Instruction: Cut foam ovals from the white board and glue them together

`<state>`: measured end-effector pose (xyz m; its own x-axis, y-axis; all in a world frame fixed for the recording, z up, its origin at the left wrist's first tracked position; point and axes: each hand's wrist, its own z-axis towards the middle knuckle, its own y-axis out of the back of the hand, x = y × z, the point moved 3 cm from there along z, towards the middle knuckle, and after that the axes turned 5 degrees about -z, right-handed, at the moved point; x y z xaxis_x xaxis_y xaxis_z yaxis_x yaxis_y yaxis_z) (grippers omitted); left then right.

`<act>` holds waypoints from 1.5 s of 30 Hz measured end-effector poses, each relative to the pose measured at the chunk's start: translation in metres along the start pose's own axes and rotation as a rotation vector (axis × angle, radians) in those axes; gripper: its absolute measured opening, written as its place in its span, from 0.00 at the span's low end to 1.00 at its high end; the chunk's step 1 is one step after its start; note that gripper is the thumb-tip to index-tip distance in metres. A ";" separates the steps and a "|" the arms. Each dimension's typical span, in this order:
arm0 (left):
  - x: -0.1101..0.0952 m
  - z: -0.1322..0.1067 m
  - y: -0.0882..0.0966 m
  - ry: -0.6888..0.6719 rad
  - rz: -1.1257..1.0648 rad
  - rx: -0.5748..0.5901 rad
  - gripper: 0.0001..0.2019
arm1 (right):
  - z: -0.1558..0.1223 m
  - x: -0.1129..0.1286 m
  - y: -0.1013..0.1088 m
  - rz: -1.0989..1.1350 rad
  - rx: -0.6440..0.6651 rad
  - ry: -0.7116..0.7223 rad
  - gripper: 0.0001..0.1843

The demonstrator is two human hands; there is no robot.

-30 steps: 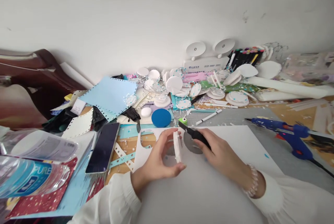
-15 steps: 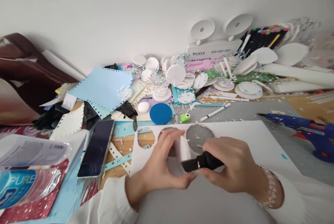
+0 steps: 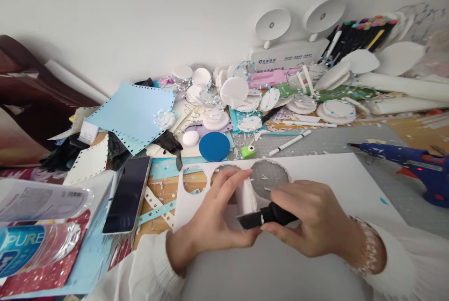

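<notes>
Between the fingers and thumb of my left hand (image 3: 217, 212) is a white foam disc (image 3: 246, 197), held on edge with its rough rim facing right. My right hand (image 3: 308, 217) grips a black-handled craft knife (image 3: 277, 214). Its dark, wide blade lies against or very close to the lower rim of the disc. Both hands are above a white foam board (image 3: 326, 170) that has round holes cut through it. Through the largest hole (image 3: 270, 178) the grey mat and a few foam crumbs show.
A blue round lid (image 3: 214, 146), a green punch (image 3: 248, 151) and a white pen (image 3: 290, 142) lie beyond the board. On the right rests a blue glue gun (image 3: 403, 161). A phone (image 3: 126, 196) and a bottle (image 3: 38, 247) are at left. White discs (image 3: 234, 90) are heaped behind.
The knife blade has shifted slightly left along the disc's rim, and my right hand has moved a little with it. The whole view has tilted slightly.
</notes>
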<state>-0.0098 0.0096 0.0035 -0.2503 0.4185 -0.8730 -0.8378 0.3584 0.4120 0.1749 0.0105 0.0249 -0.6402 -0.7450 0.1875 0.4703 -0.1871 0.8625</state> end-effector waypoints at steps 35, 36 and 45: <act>-0.001 0.002 0.001 -0.053 0.032 -0.102 0.41 | 0.003 -0.004 0.005 -0.064 -0.031 -0.021 0.21; -0.002 0.002 0.000 -0.065 0.038 -0.105 0.42 | 0.003 -0.002 0.004 -0.054 -0.033 -0.017 0.21; 0.002 -0.002 0.001 -0.096 0.030 -0.082 0.44 | -0.001 -0.025 0.010 -0.039 -0.115 -0.143 0.18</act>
<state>-0.0123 0.0092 0.0023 -0.2314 0.5069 -0.8304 -0.8684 0.2772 0.4112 0.1962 0.0271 0.0284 -0.7353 -0.6385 0.2274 0.5047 -0.2918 0.8125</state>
